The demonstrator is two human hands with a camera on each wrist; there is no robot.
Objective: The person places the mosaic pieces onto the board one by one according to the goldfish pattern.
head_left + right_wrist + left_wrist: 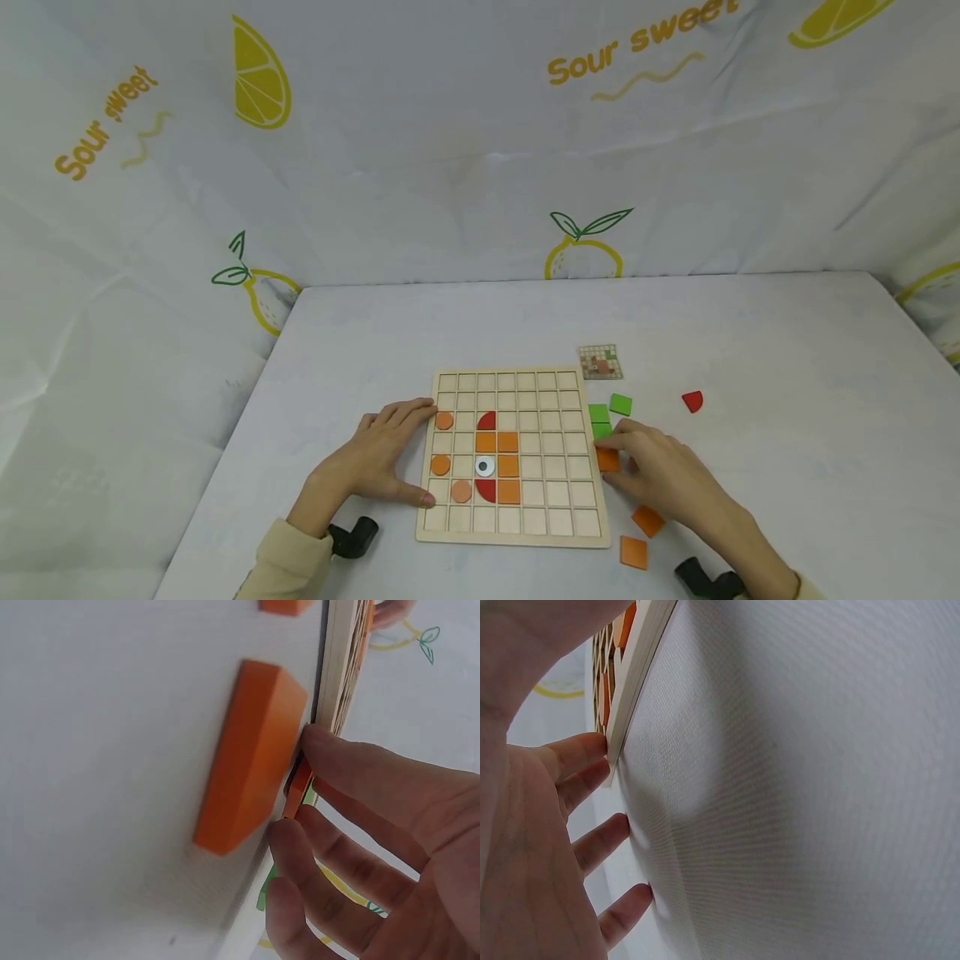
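A wooden grid board (551, 522) lies on the table, with orange squares (508, 466), red quarter-circle pieces (486, 490), orange discs (444, 421) and a white eye piece (485, 466) set in its cells. My left hand (375, 457) rests along the board's left edge, thumb and fingers spread. In the left wrist view, the index fingertip (592, 746) meets the wooden side. Beside the board's right edge, my right hand (667, 473) pinches an orange square tile (298, 791) between thumb and fingers. Green squares (598, 414) lie just beyond that tile.
Two loose orange squares (633, 552) lie near the board's lower right corner. A red quarter-circle (693, 402) sits farther right, and a small picture card (600, 362) touches the upper right corner area. Behind the table hangs a lemon-printed cloth (420, 200).
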